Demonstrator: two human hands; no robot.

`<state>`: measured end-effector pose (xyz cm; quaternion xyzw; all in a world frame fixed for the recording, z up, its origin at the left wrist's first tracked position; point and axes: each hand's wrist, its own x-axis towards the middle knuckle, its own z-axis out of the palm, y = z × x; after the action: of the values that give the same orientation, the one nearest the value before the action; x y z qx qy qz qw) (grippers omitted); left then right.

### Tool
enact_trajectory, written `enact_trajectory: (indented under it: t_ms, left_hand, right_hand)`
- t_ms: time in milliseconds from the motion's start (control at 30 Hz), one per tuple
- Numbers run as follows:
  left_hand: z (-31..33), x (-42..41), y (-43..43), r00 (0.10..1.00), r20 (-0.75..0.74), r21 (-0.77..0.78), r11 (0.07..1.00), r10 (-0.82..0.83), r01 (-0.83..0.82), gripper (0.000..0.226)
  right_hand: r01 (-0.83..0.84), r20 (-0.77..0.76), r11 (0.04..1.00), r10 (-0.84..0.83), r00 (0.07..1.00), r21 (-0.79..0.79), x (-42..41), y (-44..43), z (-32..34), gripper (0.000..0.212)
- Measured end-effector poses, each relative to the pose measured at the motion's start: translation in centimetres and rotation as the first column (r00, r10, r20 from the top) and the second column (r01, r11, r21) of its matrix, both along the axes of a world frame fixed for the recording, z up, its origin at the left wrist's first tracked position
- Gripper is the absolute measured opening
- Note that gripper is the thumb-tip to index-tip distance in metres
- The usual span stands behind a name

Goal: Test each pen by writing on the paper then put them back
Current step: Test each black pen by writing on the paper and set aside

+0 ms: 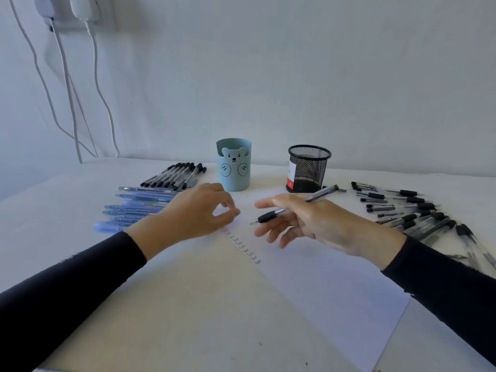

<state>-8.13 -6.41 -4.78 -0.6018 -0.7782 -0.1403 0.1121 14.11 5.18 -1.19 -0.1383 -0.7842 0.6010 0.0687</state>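
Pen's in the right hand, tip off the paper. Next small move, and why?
Probably tuck the pen into a writing grip and lower its tip to the paper by the column of "Test" words. The right hand holds it loosely across the fingers, tip seemingly above the sheet, so it cannot write yet.

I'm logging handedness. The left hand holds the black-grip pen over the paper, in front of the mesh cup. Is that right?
Not quite: the head view shows the right hand holding the black-grip pen over the paper, in front of the mesh cup.
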Motion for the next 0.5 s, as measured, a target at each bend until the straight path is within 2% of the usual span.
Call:
enact_trajectory:
  t_ms: [100,167,233,367,500]
  left_hand:
    - [-0.5,0.9,-0.4,0.998,0.063,-0.05,0.998,-0.031,0.034,0.047]
    - [-0.2,0.9,-0.5,0.994,0.106,-0.067,0.997,-0.033,0.04,0.04]
    - [-0.1,0.7,-0.4,0.99,0.134,-0.072,0.996,-0.044,0.055,0.035]
    - [-0.3,0.7,-0.4,0.993,0.105,-0.077,0.995,-0.058,0.066,0.042]
    - [-0.2,0.8,-0.4,0.993,0.101,-0.099,0.993,-0.055,0.066,0.051]
  right_hand:
    - [-0.012,0.033,0.994,0.009,0.999,0.108,-0.7,-0.9,-0.9,0.033]
    - [0.028,0.025,0.976,-0.034,0.999,0.215,-1.1,-1.5,-1.5,0.027]
    - [0.078,-0.017,0.959,-0.076,0.997,0.272,-1.4,-2.1,-2.3,0.034]
    - [0.234,-0.122,0.933,-0.208,0.971,0.272,-1.8,-2.8,-3.8,0.051]
    - [0.226,-0.156,0.933,-0.188,0.97,0.28,-1.9,-3.0,-4.1,0.049]
